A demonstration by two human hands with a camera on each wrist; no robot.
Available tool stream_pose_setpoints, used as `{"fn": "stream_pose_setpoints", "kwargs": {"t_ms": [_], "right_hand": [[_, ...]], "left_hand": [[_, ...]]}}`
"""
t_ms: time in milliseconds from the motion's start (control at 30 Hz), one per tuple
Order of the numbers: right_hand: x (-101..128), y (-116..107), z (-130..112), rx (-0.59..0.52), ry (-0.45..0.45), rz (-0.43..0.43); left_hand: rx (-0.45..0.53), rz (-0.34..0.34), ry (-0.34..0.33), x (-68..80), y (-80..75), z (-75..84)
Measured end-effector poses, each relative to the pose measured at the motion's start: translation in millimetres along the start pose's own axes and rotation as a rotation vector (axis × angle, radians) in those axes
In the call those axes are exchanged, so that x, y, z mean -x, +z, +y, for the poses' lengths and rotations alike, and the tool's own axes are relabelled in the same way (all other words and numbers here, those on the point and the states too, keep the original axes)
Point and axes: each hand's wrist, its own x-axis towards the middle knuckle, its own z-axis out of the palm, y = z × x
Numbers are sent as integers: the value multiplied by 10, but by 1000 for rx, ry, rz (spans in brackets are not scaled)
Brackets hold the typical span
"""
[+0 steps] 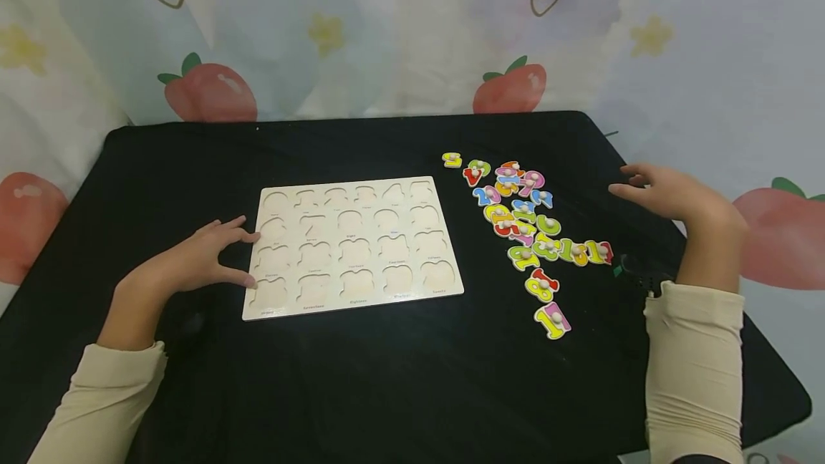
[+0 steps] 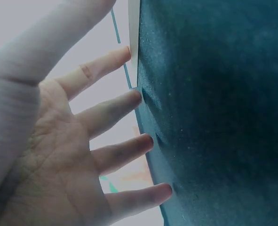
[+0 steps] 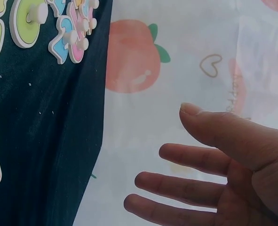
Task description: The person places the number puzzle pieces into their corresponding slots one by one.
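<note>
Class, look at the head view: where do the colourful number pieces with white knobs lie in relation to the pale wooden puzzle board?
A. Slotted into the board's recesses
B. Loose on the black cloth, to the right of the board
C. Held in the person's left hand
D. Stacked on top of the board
B: the colourful number pieces lie scattered on the black cloth, right of the pale wooden puzzle board, whose recesses are all empty.

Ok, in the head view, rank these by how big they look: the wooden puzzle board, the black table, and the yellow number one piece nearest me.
1. Black table, by far the largest.
2. Wooden puzzle board.
3. Yellow number one piece, smallest, though nearest the camera.
</note>
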Motion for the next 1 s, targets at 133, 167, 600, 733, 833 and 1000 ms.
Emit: {"fn": "stream_pose_setpoints", "kwargs": {"t_ms": [133,167,600,733,833,1000], "right_hand": [[-16,-7,-25,-2,-1,-13],[-18,-5,-23,-3,-3,-16],[-33,31,-16,19,2,-30],[-56,54,-65,25,-20,-26],[-79,80,-103,30,-35,-18],[-128,129,-180,37,-55,-3]], "left_hand": [[4,3,4,12,0,3],[2,0,0,12,-3,13],[4,-15,4,2,4,24],[-2,-20,-11,9,15,23],[0,-19,-12,10,14,34],[4,-9,-7,22,10,51]]}}
